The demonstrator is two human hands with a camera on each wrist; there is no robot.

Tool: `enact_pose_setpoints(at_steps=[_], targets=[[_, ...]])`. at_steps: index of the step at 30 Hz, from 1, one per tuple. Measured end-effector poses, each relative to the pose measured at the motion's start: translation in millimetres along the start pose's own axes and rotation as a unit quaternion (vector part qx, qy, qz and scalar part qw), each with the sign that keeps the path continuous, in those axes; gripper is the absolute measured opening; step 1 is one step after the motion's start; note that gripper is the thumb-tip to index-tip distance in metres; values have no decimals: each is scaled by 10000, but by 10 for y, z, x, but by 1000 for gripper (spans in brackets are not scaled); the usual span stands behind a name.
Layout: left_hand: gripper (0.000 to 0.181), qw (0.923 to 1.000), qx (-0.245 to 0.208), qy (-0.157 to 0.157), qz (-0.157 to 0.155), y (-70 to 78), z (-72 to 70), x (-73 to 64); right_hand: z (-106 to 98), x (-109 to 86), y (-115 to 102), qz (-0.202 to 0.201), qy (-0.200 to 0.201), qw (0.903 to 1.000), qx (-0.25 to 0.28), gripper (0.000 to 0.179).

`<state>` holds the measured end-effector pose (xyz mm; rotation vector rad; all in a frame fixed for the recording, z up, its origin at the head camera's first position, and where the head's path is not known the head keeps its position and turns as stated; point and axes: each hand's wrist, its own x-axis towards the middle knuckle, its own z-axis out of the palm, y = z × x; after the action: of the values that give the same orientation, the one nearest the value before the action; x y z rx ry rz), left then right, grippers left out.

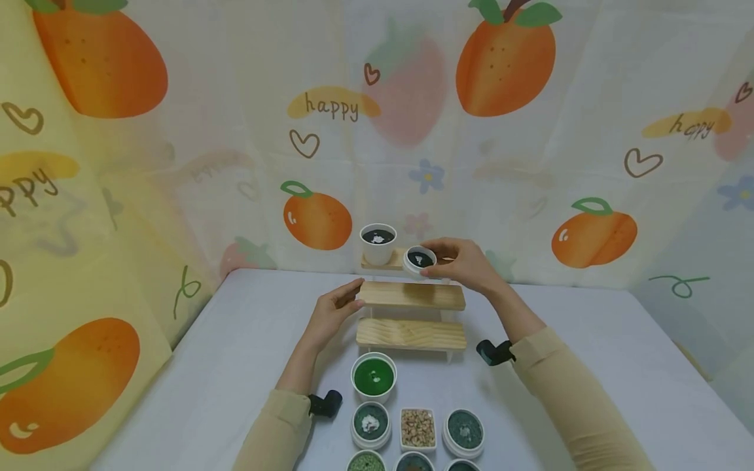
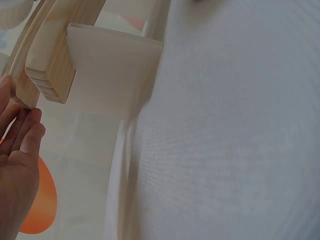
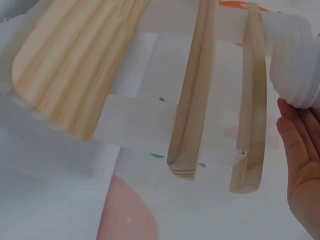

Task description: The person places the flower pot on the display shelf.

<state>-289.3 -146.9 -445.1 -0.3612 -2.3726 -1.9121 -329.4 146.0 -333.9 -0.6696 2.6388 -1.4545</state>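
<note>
A small white round cup with dark contents is in the grip of the right hand, clamped between thumb and fingers at its right side. It is at the right part of the pale wooden top board; whether its base touches the wood I cannot tell. The side hold probably keeps fingers out of the contents. Just left of this grip, a taller white round cup, dark inside with a pale patch, stands on the same board.

Lower and to the left, the grip of the left hand is pinched on the end of the pale wooden middle board, likely to steady the stepped stand. The pale wooden lowest board is below that grip.

Nearer the wearer than both grips, on the white-covered desk, are a white round cup of bright green liquid, a white square dish of tan chopped bits between two white round cups of dark green contents, and further containers cut off by the view's edge.
</note>
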Motion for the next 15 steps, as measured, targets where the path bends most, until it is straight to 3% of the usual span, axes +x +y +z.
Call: enact_pose_setpoints(at_steps=[6,15], targets=[[50,10000,48,0,13,7,-9,4,10,63,-25,181,115,9998,54,58],[51,10000,-53,-20,-23,-4,4,-5,4,134,-77,113,376,9992,-25,59]])
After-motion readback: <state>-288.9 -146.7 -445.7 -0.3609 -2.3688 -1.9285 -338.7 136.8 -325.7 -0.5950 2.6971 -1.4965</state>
